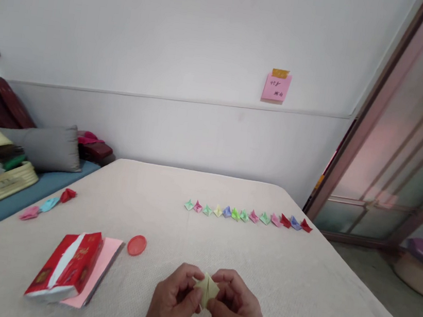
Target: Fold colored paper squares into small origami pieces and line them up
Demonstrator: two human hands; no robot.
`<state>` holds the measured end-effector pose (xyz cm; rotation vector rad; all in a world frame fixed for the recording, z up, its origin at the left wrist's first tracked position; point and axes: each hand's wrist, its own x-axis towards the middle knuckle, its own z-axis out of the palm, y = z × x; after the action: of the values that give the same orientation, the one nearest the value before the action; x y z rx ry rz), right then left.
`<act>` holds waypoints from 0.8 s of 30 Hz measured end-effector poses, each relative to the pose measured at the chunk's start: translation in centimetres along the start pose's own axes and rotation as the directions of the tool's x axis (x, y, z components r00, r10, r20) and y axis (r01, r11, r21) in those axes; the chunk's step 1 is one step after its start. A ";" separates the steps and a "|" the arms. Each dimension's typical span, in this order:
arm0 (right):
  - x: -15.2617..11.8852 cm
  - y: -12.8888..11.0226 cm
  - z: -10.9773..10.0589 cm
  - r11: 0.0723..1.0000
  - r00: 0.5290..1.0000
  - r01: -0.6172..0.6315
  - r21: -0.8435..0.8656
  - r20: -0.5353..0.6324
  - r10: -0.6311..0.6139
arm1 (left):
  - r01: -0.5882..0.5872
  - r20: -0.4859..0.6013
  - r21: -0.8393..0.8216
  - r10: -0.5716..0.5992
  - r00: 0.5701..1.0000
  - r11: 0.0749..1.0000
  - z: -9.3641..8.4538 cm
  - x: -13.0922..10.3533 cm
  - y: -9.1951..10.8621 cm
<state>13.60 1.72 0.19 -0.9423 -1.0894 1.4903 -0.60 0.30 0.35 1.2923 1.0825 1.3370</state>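
Note:
A small pale yellow piece of folded paper (pixel 206 290) is held up between both hands near the table's front edge. My left hand (pixel 176 299) pinches its left side with thumb and fingers. On the opposite side, my right hand (pixel 235 307) grips it the same way. A crease runs down the middle of the paper, and its corners are partly hidden by my fingertips. Further back on the table stands a row of several small folded paper pieces (pixel 236 213) in green, pink, yellow, blue and red.
Left of my hands lie a red tissue pack (pixel 77 260) on pink paper sheets (pixel 107 254) and a red round lid (pixel 136 245). Three crumpled-looking paper pieces (pixel 49 204) sit at the table's left edge. A pink note (pixel 276 87) is taped to the wall.

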 end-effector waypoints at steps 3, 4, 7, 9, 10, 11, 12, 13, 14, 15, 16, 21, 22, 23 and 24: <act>0.0 0.4 -0.1 1.000 1.000 0.002 0.012 0.023 -0.002 | 0.048 0.011 -0.088 -0.048 0.999 0.995 0.0 0.0 0.1; 0.0 0.5 -0.1 1.000 1.000 0.000 0.023 0.023 0.000 | 0.067 0.011 -0.121 -0.066 0.998 0.990 0.1 0.1 0.1; 0.2 0.9 -0.1 0.998 1.000 -0.002 0.059 0.006 0.002 | 0.095 0.007 -0.139 -0.095 0.995 0.986 0.2 0.2 0.2; 0.3 1.0 -0.1 0.997 1.000 0.004 0.071 -0.013 -0.003 | 0.092 0.019 -0.092 -0.090 0.996 0.991 0.2 0.1 0.2; 0.3 1.0 -0.1 0.998 1.000 0.008 0.069 -0.027 -0.006 | 0.083 0.029 -0.062 -0.081 0.996 0.995 0.2 0.1 0.3; 0.3 1.0 0.0 0.998 0.999 0.010 0.063 -0.043 -0.007 | 0.072 0.036 -0.033 -0.070 0.997 0.997 0.2 0.0 0.3; 0.2 1.0 0.0 0.998 0.998 0.012 0.057 -0.059 -0.009 | 0.060 0.036 -0.008 -0.059 0.998 0.998 0.2 -0.1 0.3; 0.2 1.0 0.0 0.998 0.997 0.016 0.055 -0.073 -0.012 | 0.051 0.030 0.008 -0.051 0.998 0.999 0.2 -0.1 0.4; 0.2 1.0 0.0 0.998 0.997 0.020 0.062 -0.082 -0.015 | 0.046 0.019 0.013 -0.046 0.999 0.999 0.2 -0.2 0.4; 0.1 1.0 0.0 0.997 0.996 0.024 0.079 -0.086 -0.017 | 0.048 0.008 0.005 -0.048 0.999 0.999 0.1 -0.2 0.4; 0.1 1.1 0.0 0.995 0.996 0.028 0.101 -0.085 -0.019 | 0.056 -0.001 -0.017 -0.056 0.998 0.998 0.1 -0.2 0.4; -0.1 0.8 0.0 0.984 0.998 0.031 0.177 -0.053 -0.022 | 0.079 -0.017 -0.168 -0.083 0.996 0.983 0.1 -0.1 0.0; -0.1 0.7 0.0 0.984 0.999 0.035 0.172 -0.046 -0.028 | 0.072 -0.021 -0.183 -0.077 0.997 0.980 0.1 -0.1 -0.1; -0.2 0.5 0.0 0.986 0.999 0.041 0.163 -0.039 -0.035 | 0.065 -0.023 -0.194 -0.071 0.997 0.979 0.1 -0.1 -0.2; -0.3 0.3 0.0 0.987 0.998 0.052 0.154 -0.034 -0.047 | 0.061 -0.022 -0.203 -0.067 0.998 0.977 0.1 -0.1 -0.3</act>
<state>13.56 1.39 -0.11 -0.8214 -0.9533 1.4925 -0.43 0.25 0.05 1.0828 0.9719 1.3829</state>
